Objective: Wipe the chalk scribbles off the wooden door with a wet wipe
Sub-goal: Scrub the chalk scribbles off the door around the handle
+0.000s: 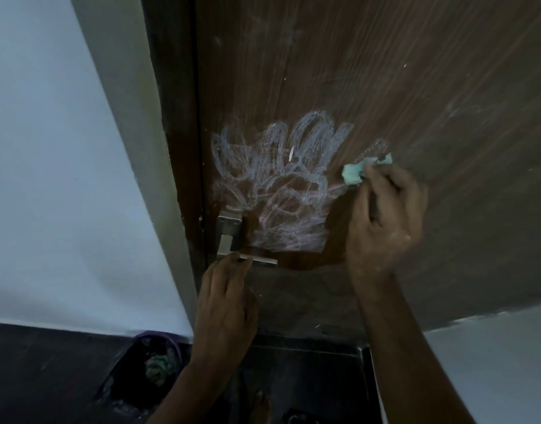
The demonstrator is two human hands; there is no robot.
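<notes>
White and pink chalk scribbles cover the brown wooden door just right of its left edge, above the metal handle. My right hand is shut on a crumpled pale-green wet wipe and presses it against the door at the right edge of the scribbles. A darker, damp-looking patch runs from the wipe down under the scribbles. My left hand rests on the lever of the handle, fingers curled over it.
A grey door frame and white wall stand to the left. Below, on the dark floor, sits a purple-rimmed bin with crumpled wipes in it. A white wall lies at lower right.
</notes>
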